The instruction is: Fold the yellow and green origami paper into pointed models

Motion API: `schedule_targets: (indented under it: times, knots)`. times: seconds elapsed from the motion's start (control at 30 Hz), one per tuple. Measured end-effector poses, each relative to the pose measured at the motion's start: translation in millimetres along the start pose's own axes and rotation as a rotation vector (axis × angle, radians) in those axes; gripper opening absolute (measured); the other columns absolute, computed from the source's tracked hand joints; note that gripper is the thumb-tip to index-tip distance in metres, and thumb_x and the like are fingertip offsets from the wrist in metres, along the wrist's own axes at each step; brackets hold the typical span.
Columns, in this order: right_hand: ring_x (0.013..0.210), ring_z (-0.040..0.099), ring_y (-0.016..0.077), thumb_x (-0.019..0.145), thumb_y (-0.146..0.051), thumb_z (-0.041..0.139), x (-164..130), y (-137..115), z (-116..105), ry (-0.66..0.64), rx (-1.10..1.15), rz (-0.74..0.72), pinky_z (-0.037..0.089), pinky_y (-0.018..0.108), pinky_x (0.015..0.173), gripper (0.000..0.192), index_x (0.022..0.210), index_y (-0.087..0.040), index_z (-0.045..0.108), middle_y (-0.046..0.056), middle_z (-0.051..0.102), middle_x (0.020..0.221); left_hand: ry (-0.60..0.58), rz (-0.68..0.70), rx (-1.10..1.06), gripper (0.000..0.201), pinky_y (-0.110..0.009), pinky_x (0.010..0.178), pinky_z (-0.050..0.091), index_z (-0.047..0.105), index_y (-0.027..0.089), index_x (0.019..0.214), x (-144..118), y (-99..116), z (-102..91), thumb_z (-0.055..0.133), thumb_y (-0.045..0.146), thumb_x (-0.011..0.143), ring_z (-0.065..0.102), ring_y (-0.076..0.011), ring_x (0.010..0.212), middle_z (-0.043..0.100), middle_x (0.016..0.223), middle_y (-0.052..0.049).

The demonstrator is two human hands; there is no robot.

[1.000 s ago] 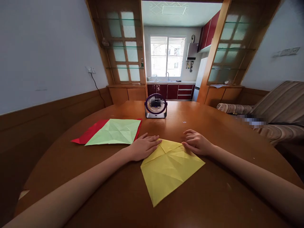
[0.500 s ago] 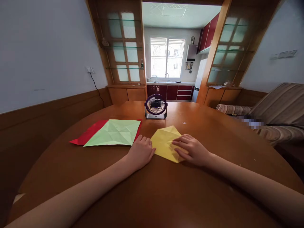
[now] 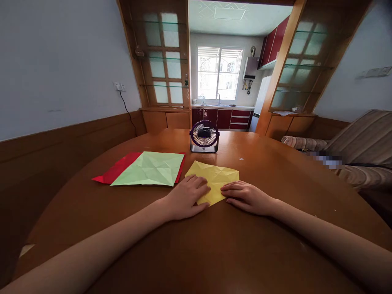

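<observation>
A creased yellow sheet of paper, partly folded, lies on the wooden table in front of me. My left hand rests on its left part, fingers stretched out and spread a little over the paper. At the right edge my right hand lies low, its fingers extended and the tips touching the paper. Part of the sheet is hidden under both hands. Left of it, a creased light green sheet lies flat on top of a red sheet.
A small dark purple fan stands on the table behind the papers. Beyond the table's right side is a striped sofa. A black cord hangs from a wall socket at the left.
The yellow paper has been turned, so its corners point differently. My left hand has shifted right and opened onto the paper. My right hand now lies at its right edge.
</observation>
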State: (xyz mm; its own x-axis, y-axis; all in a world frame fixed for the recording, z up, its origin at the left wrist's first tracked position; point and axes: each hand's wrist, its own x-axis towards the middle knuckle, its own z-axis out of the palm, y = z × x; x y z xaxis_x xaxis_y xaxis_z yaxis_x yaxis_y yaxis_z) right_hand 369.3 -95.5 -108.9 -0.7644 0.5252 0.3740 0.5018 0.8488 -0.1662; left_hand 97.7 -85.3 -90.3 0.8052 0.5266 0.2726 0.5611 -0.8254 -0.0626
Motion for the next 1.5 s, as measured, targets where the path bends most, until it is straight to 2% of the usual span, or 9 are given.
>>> schedule_targets:
  times: [0.1, 0.23, 0.4, 0.67, 0.73, 0.87, 1.0, 1.1, 1.5]
  knots:
    - [0.111, 0.062, 0.0211, 0.097, -0.027, 0.049, -0.5, 3.6, 1.2, 0.018, 0.016, -0.029, 0.051, 0.04, 0.098, 0.03, 0.123, -0.021, 0.062, 0.01, 0.066, 0.12, -0.1, 0.026, -0.146, 0.056, -0.049, 0.111, 0.027, 0.049, 0.028, 0.138, -6.5, -15.3, 6.1, 0.049, 0.057, 0.091, 0.04, -0.0308, 0.133, 0.043, 0.146, -0.01]
    - [0.108, 0.064, 0.0205, 0.096, -0.027, 0.05, -1.8, 8.8, 1.3, 0.03, 0.009, -0.058, 0.052, 0.04, 0.095, 0.029, 0.123, -0.021, 0.062, 0.01, 0.067, 0.117, -0.146, 0.007, -0.233, 0.067, -0.051, 0.113, 0.025, 0.038, 0.031, 0.146, -11.2, -22.0, 11.8, 0.051, 0.062, 0.088, 0.035, -0.0317, 0.138, 0.036, 0.152, -0.01]
    - [0.106, 0.064, 0.0207, 0.096, -0.029, 0.052, -4.2, 14.2, -0.8, 0.018, -0.033, -0.073, 0.053, 0.038, 0.093, 0.031, 0.124, -0.02, 0.061, 0.011, 0.066, 0.118, -0.116, 0.022, -0.129, 0.058, -0.048, 0.11, 0.03, 0.045, 0.027, 0.142, -8.5, -11.0, 10.4, 0.045, 0.058, 0.092, 0.038, -0.0311, 0.136, 0.04, 0.15, -0.01]
    - [0.101, 0.064, 0.0231, 0.096, -0.027, 0.048, -2.5, 14.7, 0.8, 0.033, -0.203, -0.104, 0.052, 0.04, 0.086, 0.033, 0.126, -0.016, 0.058, 0.014, 0.067, 0.115, -0.006, 0.01, -0.117, 0.048, -0.042, 0.1, 0.043, 0.055, 0.021, 0.133, -4.8, 3.6, 13.9, 0.025, 0.042, 0.102, 0.052, -0.0254, 0.126, 0.058, 0.135, -0.008]
    - [0.099, 0.064, 0.023, 0.096, -0.022, 0.045, -2.1, 14.1, 0.4, 0.032, -0.22, -0.102, 0.052, 0.041, 0.085, 0.034, 0.127, -0.017, 0.057, 0.014, 0.068, 0.113, 0.008, 0.032, -0.129, 0.049, -0.042, 0.101, 0.043, 0.055, 0.022, 0.133, -5.4, 5.5, 14.0, 0.031, 0.049, 0.1, 0.053, -0.0259, 0.125, 0.058, 0.135, -0.009]
    - [0.096, 0.064, 0.0227, 0.096, -0.019, 0.042, -2.4, 14.0, -1.2, 0.044, -0.175, -0.105, 0.052, 0.041, 0.083, 0.034, 0.125, -0.018, 0.059, 0.013, 0.07, 0.107, 0.02, 0.062, -0.14, 0.068, -0.043, 0.101, 0.043, 0.051, 0.02, 0.136, -6.4, 2.9, 12.7, 0.053, 0.065, 0.085, 0.054, -0.0294, 0.123, 0.057, 0.135, -0.012]
    - [0.095, 0.064, 0.0214, 0.097, -0.021, 0.043, -3.8, 14.5, -2.0, 0.096, -0.084, -0.075, 0.051, 0.039, 0.083, 0.03, 0.12, -0.018, 0.063, 0.013, 0.071, 0.101, 0.024, 0.014, -0.131, 0.04, -0.042, 0.094, 0.047, 0.057, 0.02, 0.129, -5.7, -6.3, 12.7, 0.05, 0.037, 0.093, 0.059, -0.0265, 0.114, 0.063, 0.127, -0.009]
    - [0.091, 0.065, 0.0205, 0.097, -0.022, 0.044, -4.0, 13.8, -2.5, 0.127, 0.0, -0.052, 0.05, 0.038, 0.082, 0.027, 0.113, -0.017, 0.066, 0.012, 0.071, 0.096, 0.044, -0.025, -0.146, 0.034, -0.04, 0.092, 0.047, 0.063, 0.02, 0.12, -4.9, -12.1, 13.7, 0.046, 0.021, 0.091, 0.06, -0.024, 0.109, 0.066, 0.12, -0.008]
    - [0.079, 0.061, 0.0176, 0.096, -0.028, 0.049, -3.8, 16.9, -1.6, 0.214, 0.147, 0.057, 0.049, 0.035, 0.078, 0.022, 0.091, -0.019, 0.069, 0.006, 0.07, 0.083, 0.106, -0.159, -0.257, 0.025, -0.036, 0.085, 0.047, 0.068, 0.02, 0.103, -2.8, -20.4, 13.8, 0.046, 0.03, 0.095, 0.059, -0.0219, 0.096, 0.064, 0.1, -0.008]
